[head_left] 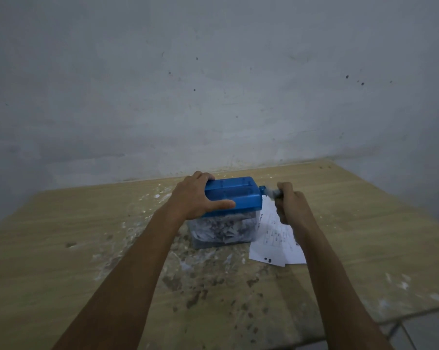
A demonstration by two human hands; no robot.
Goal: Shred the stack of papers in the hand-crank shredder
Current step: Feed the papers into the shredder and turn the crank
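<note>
**Both hands on the shredder**

Forearms reach in from 6 o'clock over the stained tabletop (62, 248). Left hand (195, 195) clamps the blue shredder (232, 198) lid, fingers curled over its far edge, thumb along the near side. Right hand (287, 202) grips the blurred crank (270, 192), fingers wrapped round it. Papers (276, 241) lie at the shredder's 4 o'clock, touching it.
</note>
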